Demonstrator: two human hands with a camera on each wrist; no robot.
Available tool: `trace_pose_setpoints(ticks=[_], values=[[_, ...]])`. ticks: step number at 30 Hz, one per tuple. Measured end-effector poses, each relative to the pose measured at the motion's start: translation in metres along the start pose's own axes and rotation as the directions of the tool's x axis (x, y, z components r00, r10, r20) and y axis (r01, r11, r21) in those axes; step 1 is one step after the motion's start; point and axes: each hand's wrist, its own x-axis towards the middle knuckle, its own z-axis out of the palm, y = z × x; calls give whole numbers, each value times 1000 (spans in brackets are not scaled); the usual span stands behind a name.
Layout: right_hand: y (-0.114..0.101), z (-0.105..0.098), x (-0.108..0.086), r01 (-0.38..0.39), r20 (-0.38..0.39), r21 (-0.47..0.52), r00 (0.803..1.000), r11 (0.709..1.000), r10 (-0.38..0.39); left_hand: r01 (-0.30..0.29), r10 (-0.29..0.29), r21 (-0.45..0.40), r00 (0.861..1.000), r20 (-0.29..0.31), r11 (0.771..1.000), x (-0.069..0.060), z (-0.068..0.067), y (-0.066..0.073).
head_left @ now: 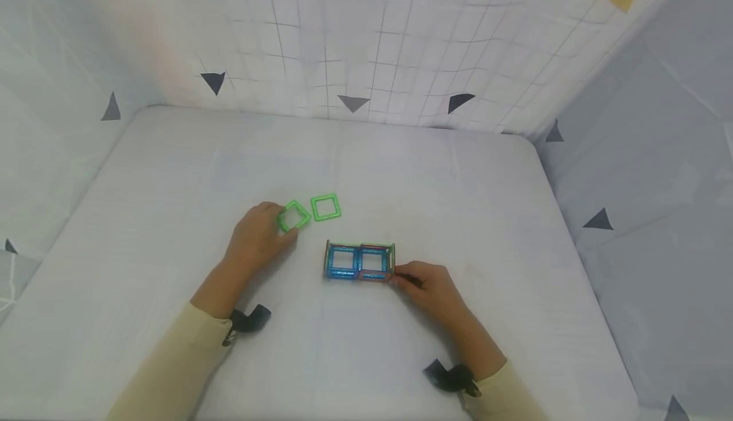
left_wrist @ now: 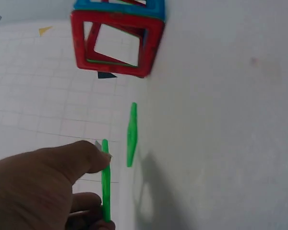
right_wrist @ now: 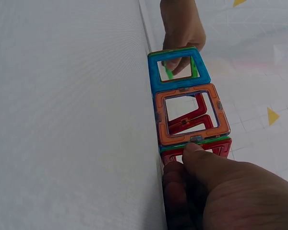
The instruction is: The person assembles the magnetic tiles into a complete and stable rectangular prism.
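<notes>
My left hand (head_left: 256,234) pinches a green square magnetic tile (head_left: 304,206) by its edges, between thumb and fingers. In the left wrist view this green tile (left_wrist: 106,187) appears edge-on, apart from the table surface. Just right of it a second green square tile (head_left: 326,218) lies flat. Nearer the front stands a box-like row of joined magnetic tiles (head_left: 343,275), with blue, orange, red and green open frames. My right hand (head_left: 432,289) grips the right end of this row; its thumb presses beside an orange tile (right_wrist: 168,139). Some of its fingers are hidden in shadow.
Everything stands on a white-covered tabletop (head_left: 458,217). A white cloth wall with grid lines (head_left: 366,46) rises behind it, and grey side panels (head_left: 658,173) flank it. Dark straps (head_left: 249,319) are on both wrists.
</notes>
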Motion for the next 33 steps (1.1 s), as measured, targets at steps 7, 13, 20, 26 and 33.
trace_pose_setpoints(ticks=[7, 13, 20, 26, 33], values=[[0, 1, -1, 1, 8, 3, 1000, 1000, -1, -76, 77, -23, 996, 39, 997, -20, -15, 13], [-1, 0, -1, 1, 4, -5, 1000, 1000, -1, -137, 138, -30, 990, 26, 990, -32, -20, 27], [-1, -1, 0, -19, 10, -7, 1000, 1000, 19, -215, 216, -30, 975, 56, 976, -40, -20, 41], [0, 0, -1, -18, 4, 0, 1000, 1000, 18, -286, 287, -20, 952, 105, 958, -45, -19, 50], [1, -1, -1, -20, 8, 11, 1000, 1000, 20, -328, 329, -37, 924, 193, 944, -48, -21, 56]])
